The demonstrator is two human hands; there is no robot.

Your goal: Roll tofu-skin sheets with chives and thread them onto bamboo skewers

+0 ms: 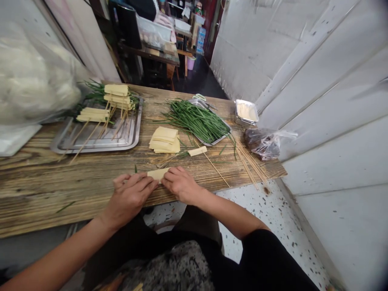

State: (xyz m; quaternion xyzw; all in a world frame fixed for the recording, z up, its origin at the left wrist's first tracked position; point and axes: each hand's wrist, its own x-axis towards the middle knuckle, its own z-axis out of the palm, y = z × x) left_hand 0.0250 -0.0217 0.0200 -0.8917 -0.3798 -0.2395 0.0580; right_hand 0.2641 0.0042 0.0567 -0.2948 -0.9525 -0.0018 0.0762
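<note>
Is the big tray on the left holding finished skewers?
Yes: the tray holds several tofu-skin rolls on skewers, while both hands, the left hand and right hand, press a tofu sheet on the table.

Pale yellow tofu sheets [164, 140] lie mid-frame beside dark green chives [197, 119]; the tabletop [60, 182] is brown with streaked grain; silver tray [133, 133] at left; the floor [273, 214] is white, speckled.

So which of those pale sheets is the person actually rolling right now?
On the wooden table, look at the near edge, in front of the flat stack of sheets. The rolled sheet lies pinched between the left hand and right hand, alone and curled.
</note>
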